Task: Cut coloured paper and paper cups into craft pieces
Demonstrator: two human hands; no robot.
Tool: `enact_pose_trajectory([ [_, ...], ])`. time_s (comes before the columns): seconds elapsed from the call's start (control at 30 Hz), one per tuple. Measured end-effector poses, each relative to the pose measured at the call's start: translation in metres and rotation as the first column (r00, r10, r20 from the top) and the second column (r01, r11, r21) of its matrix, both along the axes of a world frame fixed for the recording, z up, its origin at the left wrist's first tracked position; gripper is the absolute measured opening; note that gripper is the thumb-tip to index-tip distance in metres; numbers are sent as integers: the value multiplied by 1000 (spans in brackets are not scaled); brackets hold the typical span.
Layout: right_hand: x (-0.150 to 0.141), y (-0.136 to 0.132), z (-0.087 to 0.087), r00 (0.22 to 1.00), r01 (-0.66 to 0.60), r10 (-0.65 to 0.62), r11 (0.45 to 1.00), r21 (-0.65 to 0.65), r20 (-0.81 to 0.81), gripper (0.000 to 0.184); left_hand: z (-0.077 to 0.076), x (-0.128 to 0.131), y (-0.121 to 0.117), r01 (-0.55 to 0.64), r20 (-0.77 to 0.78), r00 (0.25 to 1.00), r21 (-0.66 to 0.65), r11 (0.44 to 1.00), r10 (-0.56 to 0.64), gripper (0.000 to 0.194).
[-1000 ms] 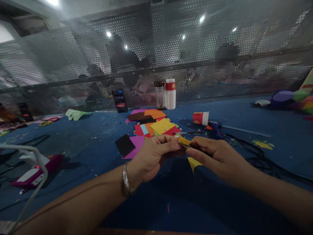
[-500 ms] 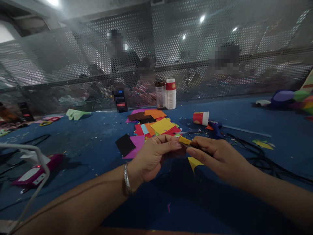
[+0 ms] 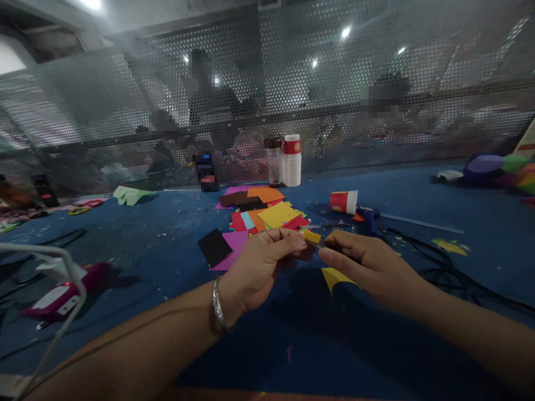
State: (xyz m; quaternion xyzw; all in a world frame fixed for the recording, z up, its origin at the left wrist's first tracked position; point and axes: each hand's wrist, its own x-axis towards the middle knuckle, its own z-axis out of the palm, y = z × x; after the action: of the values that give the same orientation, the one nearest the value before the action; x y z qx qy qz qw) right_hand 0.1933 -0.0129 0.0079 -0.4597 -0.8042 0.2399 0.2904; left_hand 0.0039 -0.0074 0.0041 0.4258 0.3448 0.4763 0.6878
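- Small yellow paper piece (image 3: pixel 311 236) is sitting slightly higher than before, left hand (image 3: pixel 267 256) pinching it.
- Right hand (image 3: pixel 374 264) is gripping a thin tool (image 3: pixel 322 244), mostly hidden.
- Curved yellow paper scrap (image 3: pixel 333 277) is lying beneath, partly covered.

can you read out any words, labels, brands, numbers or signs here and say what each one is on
No text can be read.
Cup stack: round emblem on the red band, too small to read.
Tipped red and white cup: mark on its side, too small to read.
Dark object by the mesh panel: blue and red patches, pixelated.
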Motion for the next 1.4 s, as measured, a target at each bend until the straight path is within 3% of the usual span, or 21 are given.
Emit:
enact_pose_trajectory([
  [0.2, 1, 4, 1, 994, 45, -49, 998, -43, -97, 45, 1, -1, 4, -95, -1, 995, -63, 993, 95, 12],
  [0.33, 0, 4, 1, 984, 22, -38, 995, -97, -172, 43, -2, -1, 5, -111, -73, 991, 18, 994, 112, 14],
  [0.7, -5, 2, -1, 960, -62, 15, 985, -161, -281, 26, -6, 3, 0, 14, -254, 967, 163, 986, 28, 14],
  [1.03, -5, 2, 1, 947, -102, 31, 973, -209, -319, 32, -5, 2, 0, 19, -180, 983, 188, 982, 16, 19],
  [1.4, -4, -1, 5, 912, -178, 59, 949, -262, -405, 33, -4, -4, 1, 161, -159, 980, 276, 948, -120, 20],
])
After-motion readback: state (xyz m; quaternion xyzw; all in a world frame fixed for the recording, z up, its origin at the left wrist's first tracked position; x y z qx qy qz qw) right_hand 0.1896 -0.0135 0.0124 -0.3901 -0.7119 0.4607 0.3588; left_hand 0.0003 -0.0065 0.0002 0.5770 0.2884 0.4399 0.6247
